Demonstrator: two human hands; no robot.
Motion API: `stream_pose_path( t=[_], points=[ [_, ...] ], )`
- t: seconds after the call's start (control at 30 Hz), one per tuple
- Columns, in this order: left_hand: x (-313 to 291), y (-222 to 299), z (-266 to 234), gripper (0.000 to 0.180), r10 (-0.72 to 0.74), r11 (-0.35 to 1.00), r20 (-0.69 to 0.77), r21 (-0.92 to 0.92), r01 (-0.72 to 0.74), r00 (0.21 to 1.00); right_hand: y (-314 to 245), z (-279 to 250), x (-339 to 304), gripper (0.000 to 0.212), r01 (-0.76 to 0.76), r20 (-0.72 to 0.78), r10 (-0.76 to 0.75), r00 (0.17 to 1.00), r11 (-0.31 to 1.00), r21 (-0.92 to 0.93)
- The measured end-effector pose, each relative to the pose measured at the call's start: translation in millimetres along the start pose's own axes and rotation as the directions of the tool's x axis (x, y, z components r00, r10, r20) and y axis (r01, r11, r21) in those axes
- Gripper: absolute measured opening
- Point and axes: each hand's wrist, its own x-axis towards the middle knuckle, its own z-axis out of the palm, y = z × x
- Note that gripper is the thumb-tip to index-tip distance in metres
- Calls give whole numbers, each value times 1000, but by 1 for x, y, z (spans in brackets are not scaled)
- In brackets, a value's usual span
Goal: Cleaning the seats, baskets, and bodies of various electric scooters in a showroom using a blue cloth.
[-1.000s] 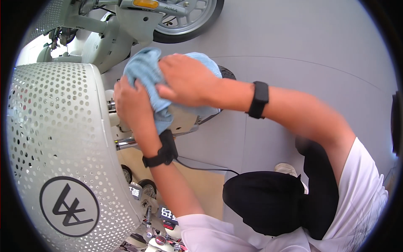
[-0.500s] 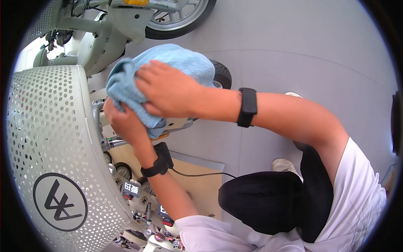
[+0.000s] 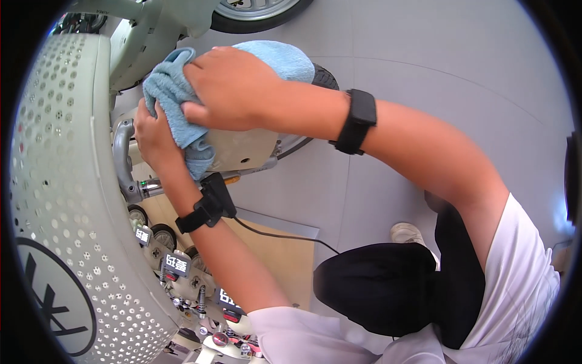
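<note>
Clutching the blue cloth (image 3: 173,91) at ten o'clock, the left hand (image 3: 156,133) and right hand (image 3: 227,88) hold it bunched over a cream panel (image 3: 233,147); a perforated basket (image 3: 76,151) curves at nine.

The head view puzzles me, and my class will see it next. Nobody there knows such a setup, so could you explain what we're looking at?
No robot here: these are a person's own bare hands, seen from a wide fisheye camera worn on their head, looking down. That is why straight edges bend and the corners go dark.

The right hand lies over a bunched blue cloth; the left hand is at its near-left edge. How firmly each grips is hard to tell. The cloth drapes over a pale vehicle part, with a tyre showing beyond. A perforated pale panel fills the left side. Each wrist wears a black strap.
</note>
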Motion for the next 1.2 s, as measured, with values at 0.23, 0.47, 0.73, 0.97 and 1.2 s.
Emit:
stream_pose_path(
  t=[0.23, 0.47, 0.73, 0.97, 1.2],
  points=[
    [-60, 24, 22, 34, 182, 980, -452, 7, -200, 873, 11, 10, -54, 55, 191, -315, -211, 925, 977, -91],
    [-113, 18, 43, 55, 279, 909, -663, -51, -414, 695, 3, 18, -97, 64, 311, -201, -346, 916, 932, -187],
    [-52, 6, 1, 47, 184, 970, -233, -113, -215, 955, 1, 2, -50, 59, 183, -182, -185, 966, 983, -31],
    [42, -9, 11, 45, 242, 914, 346, -395, -93, 907, 19, -24, 30, 69, -254, 333, 219, 917, 965, 65],
    [31, 9, -1, 45, 161, 962, 325, -262, -75, 932, 43, -20, 39, 65, -333, 383, 257, 887, 932, 146]
  ],
)
